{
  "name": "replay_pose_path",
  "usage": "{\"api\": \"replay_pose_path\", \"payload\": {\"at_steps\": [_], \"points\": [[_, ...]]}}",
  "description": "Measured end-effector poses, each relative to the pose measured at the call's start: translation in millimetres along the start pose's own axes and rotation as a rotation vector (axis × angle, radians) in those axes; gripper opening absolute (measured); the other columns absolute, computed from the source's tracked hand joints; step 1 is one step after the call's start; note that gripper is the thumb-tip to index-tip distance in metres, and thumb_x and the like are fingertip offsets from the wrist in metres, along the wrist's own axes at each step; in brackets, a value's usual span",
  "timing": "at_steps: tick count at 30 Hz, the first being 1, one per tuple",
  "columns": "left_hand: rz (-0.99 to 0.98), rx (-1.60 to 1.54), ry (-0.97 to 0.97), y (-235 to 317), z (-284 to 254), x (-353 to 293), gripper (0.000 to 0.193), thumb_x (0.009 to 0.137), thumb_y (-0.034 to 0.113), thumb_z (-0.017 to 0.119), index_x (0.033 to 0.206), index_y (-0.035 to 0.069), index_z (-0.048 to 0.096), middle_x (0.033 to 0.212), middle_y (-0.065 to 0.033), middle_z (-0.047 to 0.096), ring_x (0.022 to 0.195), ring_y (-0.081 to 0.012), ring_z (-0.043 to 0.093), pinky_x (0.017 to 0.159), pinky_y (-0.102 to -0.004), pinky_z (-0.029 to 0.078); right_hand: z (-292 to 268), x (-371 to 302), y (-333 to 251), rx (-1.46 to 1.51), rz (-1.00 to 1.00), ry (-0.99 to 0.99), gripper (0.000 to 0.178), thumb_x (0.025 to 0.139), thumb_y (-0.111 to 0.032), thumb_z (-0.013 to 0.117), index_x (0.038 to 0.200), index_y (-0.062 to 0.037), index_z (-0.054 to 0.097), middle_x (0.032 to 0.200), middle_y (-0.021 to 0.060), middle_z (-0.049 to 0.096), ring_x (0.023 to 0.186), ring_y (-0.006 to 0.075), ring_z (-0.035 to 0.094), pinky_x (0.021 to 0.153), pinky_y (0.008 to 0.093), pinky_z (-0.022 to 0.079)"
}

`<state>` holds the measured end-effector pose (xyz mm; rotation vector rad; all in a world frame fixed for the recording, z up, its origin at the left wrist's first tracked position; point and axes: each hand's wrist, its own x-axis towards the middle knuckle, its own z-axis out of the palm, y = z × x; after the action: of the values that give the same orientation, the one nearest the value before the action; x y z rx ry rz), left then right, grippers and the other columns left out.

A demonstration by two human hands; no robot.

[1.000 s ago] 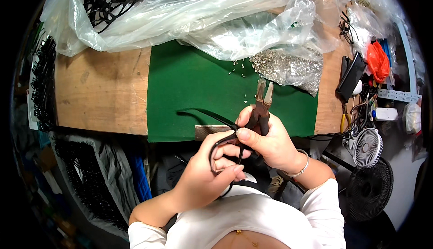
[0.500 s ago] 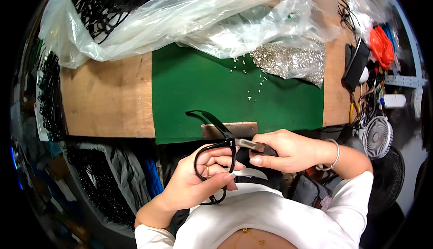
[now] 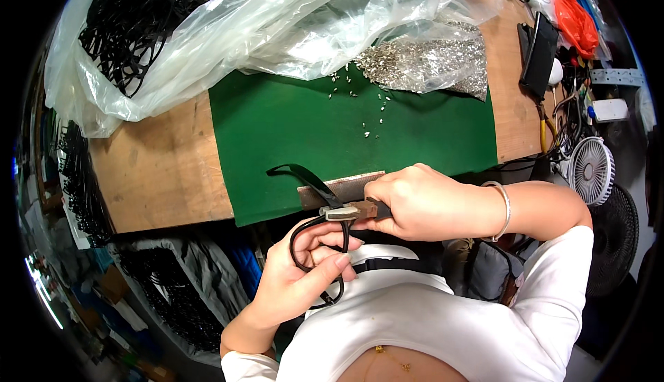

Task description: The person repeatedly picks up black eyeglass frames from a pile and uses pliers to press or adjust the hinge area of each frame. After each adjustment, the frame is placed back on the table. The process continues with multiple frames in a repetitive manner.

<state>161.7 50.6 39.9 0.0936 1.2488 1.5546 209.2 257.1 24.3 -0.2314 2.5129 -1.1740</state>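
Note:
Between the thumb and fingers of my left hand is a black eyeglass frame, held by its rim just off the table's front edge. One temple arm of the frame reaches up and left over the green mat. My right hand is wrapped round a pair of pliers. The metal jaws lie against the corner where temple and rim meet; whether they are clamped there I cannot tell. Behind the jaws, a worn brownish block sits at the mat's front edge.
Small silvery metal parts spill from a clear plastic bag onto the mat. A large plastic bag of black frames covers the back left. At right are a phone, yellow-handled pliers and a white fan. A lined bin stands below left.
My right hand has moved left, bringing the plier jaws over the frame's hinge corner. My left hand still holds the rim. The whole view has shifted and turned slightly.

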Motion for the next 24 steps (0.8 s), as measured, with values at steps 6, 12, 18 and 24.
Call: {"api": "replay_pose_path", "payload": {"at_steps": [6,12,18,24], "points": [[0.045,-0.036,-0.007,1.8,-2.1,0.5,0.041,0.08,-0.009,0.05,0.119,-0.002,0.039,0.102,-0.0186,0.055,0.072,-0.0166,0.06,0.066,-0.0259,0.049,-22.5,7.9,9.3,0.315,0.059,-0.294,0.036,0.08,-0.035,0.059,0.082,0.0011,0.056,0.071,0.0177,0.058,0.067,0.0333,0.057,0.06,0.0365,0.045],[-0.004,-0.085,-0.003,18.5,-2.3,3.9,0.04,0.078,-0.008,0.053,0.117,-0.004,0.041,0.101,-0.0175,0.056,0.079,-0.0177,0.061,0.069,-0.0258,0.049,-14.9,14.7,32.2,0.092,0.087,-0.011,0.032,0.079,-0.03,0.059,0.085,0.0003,0.053,0.077,0.0179,0.056,0.073,0.0334,0.056,0.064,0.0379,0.044],[0.07,0.626,0.341,68.5,-45.3,2.5,0.035,0.068,0.001,0.065,0.1,-0.009,0.052,0.085,-0.0136,0.061,0.08,-0.0204,0.062,0.069,-0.0286,0.049,-14.4,15.1,35.2,0.159,0.116,0.071,0.029,0.079,-0.028,0.057,0.086,-0.0004,0.055,0.078,0.018,0.055,0.074,0.0343,0.055,0.066,0.0392,0.044],[0.076,1.354,0.443,60.0,-141.5,28.8,0.024,0.068,0.005,0.066,0.085,-0.002,0.05,0.075,-0.0152,0.059,0.071,-0.0221,0.06,0.061,-0.0306,0.045,-11.1,16.8,30.9,0.141,0.071,0.078,0.027,0.079,-0.028,0.057,0.085,-0.0011,0.055,0.077,0.0169,0.055,0.073,0.034,0.054,0.065,0.0391,0.043]]}}
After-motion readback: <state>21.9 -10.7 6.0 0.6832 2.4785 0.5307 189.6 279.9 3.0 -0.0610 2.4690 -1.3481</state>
